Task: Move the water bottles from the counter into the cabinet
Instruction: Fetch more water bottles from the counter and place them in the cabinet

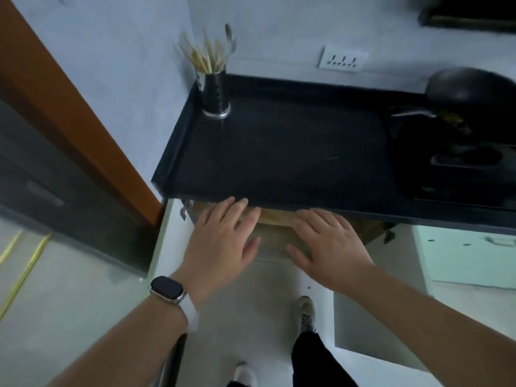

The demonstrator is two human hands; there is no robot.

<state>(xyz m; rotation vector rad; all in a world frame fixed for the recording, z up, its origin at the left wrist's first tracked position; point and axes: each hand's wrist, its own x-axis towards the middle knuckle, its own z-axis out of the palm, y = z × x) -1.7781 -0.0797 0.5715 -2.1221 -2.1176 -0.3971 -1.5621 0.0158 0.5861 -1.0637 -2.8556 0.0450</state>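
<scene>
No water bottle shows anywhere in the head view. The dark counter [279, 152] lies in front of me. Below its front edge the cabinet [275, 227] stands with both white doors swung out, its wooden inside partly visible. My left hand [220, 241], with a watch on the wrist, and my right hand [326, 247] are held side by side just under the counter's front edge, before the cabinet opening. Both hands are flat with fingers spread and hold nothing. What stands deeper inside the cabinet is hidden by the counter and my hands.
A metal holder [215, 93] with chopsticks and a spoon stands at the counter's back left corner. A black wok [469, 90] and stove sit at the right. The open doors flank me, left door [173, 236] and right door [371, 317]. A wooden door frame [69, 113] runs along the left.
</scene>
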